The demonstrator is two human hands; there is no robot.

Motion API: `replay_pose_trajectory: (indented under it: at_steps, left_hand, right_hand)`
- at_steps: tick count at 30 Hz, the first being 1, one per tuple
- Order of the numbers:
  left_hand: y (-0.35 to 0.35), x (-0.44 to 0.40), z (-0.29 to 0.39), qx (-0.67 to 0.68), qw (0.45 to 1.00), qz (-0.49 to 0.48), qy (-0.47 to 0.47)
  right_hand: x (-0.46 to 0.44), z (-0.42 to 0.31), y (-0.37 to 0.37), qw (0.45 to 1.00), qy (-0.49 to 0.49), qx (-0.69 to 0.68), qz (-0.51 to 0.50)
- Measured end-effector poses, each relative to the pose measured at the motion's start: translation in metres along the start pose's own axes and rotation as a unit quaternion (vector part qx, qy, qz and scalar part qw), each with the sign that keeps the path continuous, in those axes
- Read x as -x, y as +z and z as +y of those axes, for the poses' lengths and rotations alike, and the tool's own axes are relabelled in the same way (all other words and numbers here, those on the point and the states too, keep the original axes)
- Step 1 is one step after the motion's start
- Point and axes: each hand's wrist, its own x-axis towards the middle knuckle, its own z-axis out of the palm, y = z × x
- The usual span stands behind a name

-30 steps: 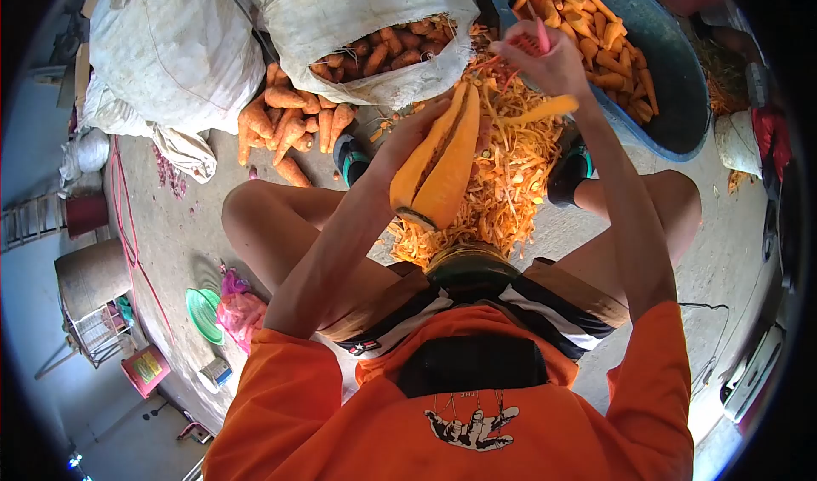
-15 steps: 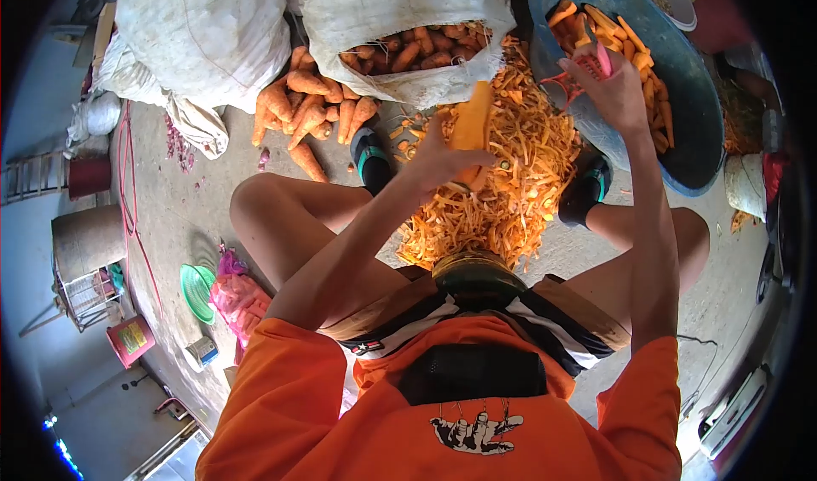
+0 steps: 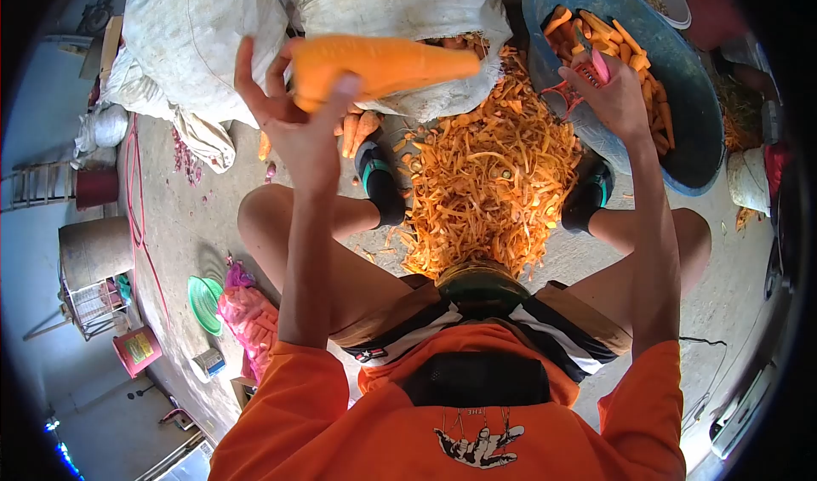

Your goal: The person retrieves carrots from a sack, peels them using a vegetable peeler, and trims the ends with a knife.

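My left hand [image 3: 302,132] is raised at the left, its thumb across a large peeled carrot [image 3: 383,66] and its fingers spread around the thick end. The carrot lies nearly level, narrow end to the right, slightly blurred. At the edge of the blue tub [image 3: 698,132], my right hand [image 3: 614,98] is closed on a pink-and-red peeler [image 3: 599,68]; the fingers partly cover it. Peeled carrots [image 3: 625,47] lie in the tub beyond that hand. Between my feet spreads a heap of carrot peelings [image 3: 489,183].
White sacks [image 3: 200,39] stand at the back left, and another sack [image 3: 383,5] lies behind the raised carrot. Unpeeled carrots [image 3: 362,130] show on the floor below it. A green basket [image 3: 204,304] and a pink bag [image 3: 248,315] are at the left.
My left hand has moved up and left with the peeled carrot, which has turned from upright to nearly level. My right hand has barely moved, staying at the tub's edge with the peeler.
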Motion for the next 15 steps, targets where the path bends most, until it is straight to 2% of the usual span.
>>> replay_pose_trajectory:
  at_steps: [1, 3, 4, 5, 7, 8, 9, 11, 13, 14, 15]
  left_hand:
    - [-0.003, 0.001, -0.017, 0.148, 0.986, 0.051, -0.064]
    - [-0.004, 0.015, -0.056, 0.031, 0.981, -0.022, -0.190]
    - [0.036, 0.015, -0.039, 0.259, 0.925, 0.040, -0.274]
    - [0.033, 0.017, -0.044, 0.260, 0.926, 0.046, -0.269]
    - [0.031, 0.018, -0.061, 0.142, 0.942, 0.004, -0.305]
    - [0.028, 0.019, -0.065, 0.098, 0.958, -0.001, -0.271]
    - [0.025, 0.017, -0.066, 0.099, 0.957, -0.004, -0.273]
    - [0.021, 0.014, -0.067, -0.004, 0.975, -0.103, -0.194]
    - [0.029, 0.022, -0.071, -0.023, 0.976, -0.103, -0.193]
    - [0.031, 0.026, -0.080, -0.030, 0.976, -0.095, -0.195]
    - [0.034, 0.029, -0.083, -0.037, 0.976, -0.087, -0.196]
  right_hand:
    - [0.000, 0.002, 0.004, 0.999, -0.011, -0.043, 0.025]
    - [-0.001, -0.003, 0.011, 0.995, -0.033, -0.088, 0.047]
    - [-0.002, -0.007, 0.013, 0.994, -0.038, -0.105, 0.019]
    - [-0.003, -0.009, 0.015, 0.992, -0.041, -0.121, -0.008]
    - [-0.002, -0.020, 0.017, 0.992, -0.027, -0.115, -0.037]
    - [0.003, -0.028, 0.016, 0.991, -0.069, -0.093, -0.060]
    - [0.008, -0.037, 0.016, 0.988, -0.109, -0.071, -0.083]
    - [0.017, -0.051, 0.019, 0.986, -0.119, -0.077, -0.082]
    - [0.022, -0.066, 0.022, 0.980, -0.120, -0.083, -0.138]
    - [0.025, -0.065, 0.031, 0.978, -0.167, -0.072, -0.098]
    - [0.025, -0.069, 0.034, 0.978, -0.168, -0.073, -0.099]
